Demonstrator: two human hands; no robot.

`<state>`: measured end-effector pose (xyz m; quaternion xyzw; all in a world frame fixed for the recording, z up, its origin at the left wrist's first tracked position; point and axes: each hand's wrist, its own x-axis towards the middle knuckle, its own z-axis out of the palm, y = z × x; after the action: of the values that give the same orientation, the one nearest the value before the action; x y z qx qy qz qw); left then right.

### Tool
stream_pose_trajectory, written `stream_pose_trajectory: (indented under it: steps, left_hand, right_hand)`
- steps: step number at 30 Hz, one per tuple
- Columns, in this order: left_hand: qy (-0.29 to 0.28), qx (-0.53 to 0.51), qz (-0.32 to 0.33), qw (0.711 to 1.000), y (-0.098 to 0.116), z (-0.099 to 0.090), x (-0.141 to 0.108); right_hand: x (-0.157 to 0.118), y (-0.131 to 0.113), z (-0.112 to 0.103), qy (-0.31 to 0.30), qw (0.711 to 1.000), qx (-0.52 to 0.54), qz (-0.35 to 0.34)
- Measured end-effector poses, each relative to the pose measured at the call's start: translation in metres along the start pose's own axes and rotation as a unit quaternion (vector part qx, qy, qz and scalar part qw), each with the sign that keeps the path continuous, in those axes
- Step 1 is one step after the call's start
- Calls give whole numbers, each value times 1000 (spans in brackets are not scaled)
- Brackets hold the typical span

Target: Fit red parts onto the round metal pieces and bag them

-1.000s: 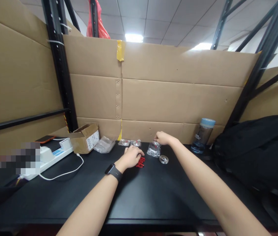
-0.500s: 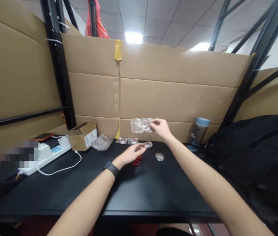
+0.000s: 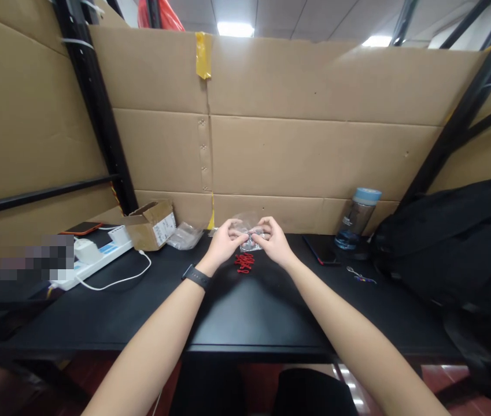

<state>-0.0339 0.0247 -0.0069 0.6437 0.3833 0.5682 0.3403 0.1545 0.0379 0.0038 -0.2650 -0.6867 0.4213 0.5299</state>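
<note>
My left hand (image 3: 226,244) and my right hand (image 3: 274,242) meet over the back middle of the desk, fingers bent. Between them is a crinkled clear plastic bag (image 3: 248,222), pinched from either side by thumbs and fingers. Something shiny and clear shows low in the bag near the thumbs, but its outline is too small and glinting to make out. Just below the hands lies a small bundle of red cords (image 3: 244,262) on the black desk. A dark watch band (image 3: 196,277) circles my left wrist.
An open cardboard box (image 3: 147,228), another clear bag (image 3: 184,236) and a white power strip (image 3: 98,260) stand left. On the right are a blue-capped bottle (image 3: 358,219), a phone (image 3: 321,249), a small keychain (image 3: 361,276) and a black backpack (image 3: 457,260). Cardboard (image 3: 292,156) walls the back.
My right hand has come down with the clear bag, and my left hand has joined it there. The two round clear cases no longer show on the desk. The view has shifted slightly.
</note>
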Motion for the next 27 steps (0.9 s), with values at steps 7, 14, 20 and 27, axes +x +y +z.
stream_pose_trajectory:
  steps: [7, 14, 20, 27]
  left_hand:
    - [60, -44, -6, 997, -1, 0, 1]
    - [54, -58, -4, 997, -10, 1, 3]
    - [12, -29, -7, 999, -14, 1, 5]
    - [-3, 18, 3, 1000, -18, -3, 5]
  right_hand:
    - [0, 13, -7, 49, 998, 7, -28]
    - [-3, 16, -9, 70, 997, -28, -2]
    - [-4, 9, -8, 79, 997, 10, -5]
    - [-5, 14, -13, 46, 998, -48, 0]
